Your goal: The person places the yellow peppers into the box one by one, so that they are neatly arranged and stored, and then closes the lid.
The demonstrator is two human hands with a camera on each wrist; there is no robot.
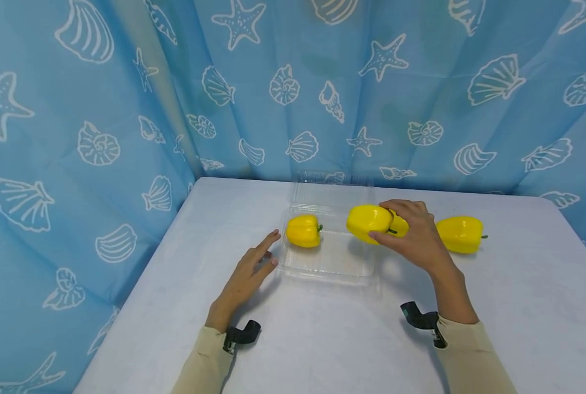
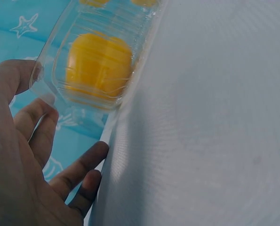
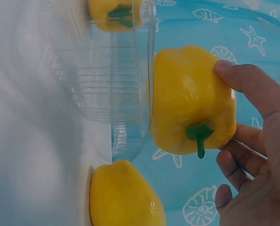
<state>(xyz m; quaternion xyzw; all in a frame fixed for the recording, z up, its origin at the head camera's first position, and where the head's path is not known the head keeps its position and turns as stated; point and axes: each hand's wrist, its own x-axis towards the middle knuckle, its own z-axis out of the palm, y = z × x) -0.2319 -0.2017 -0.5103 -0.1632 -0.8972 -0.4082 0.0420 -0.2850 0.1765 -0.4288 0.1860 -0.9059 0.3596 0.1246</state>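
My right hand (image 1: 416, 235) grips a yellow bell pepper (image 1: 368, 221) between thumb and fingers, over the right side of a clear plastic clamshell container (image 1: 339, 254). In the right wrist view the held pepper (image 3: 191, 94) shows its green stem, level with the container's rim. Another yellow bell pepper (image 1: 302, 231) lies inside the container at the left. My left hand (image 1: 245, 273) has its fingers loosely spread at the container's left side. In the left wrist view, a fingertip of the left hand (image 2: 31, 155) is right at the clear rim.
Partly hidden behind my right hand is another yellow pepper (image 1: 399, 225). Farther right, one more yellow pepper (image 1: 460, 234) lies on the white table (image 1: 322, 339). The container's clear lid (image 1: 332, 192) stands open toward the blue shell-print curtain (image 1: 273, 109) at the back.
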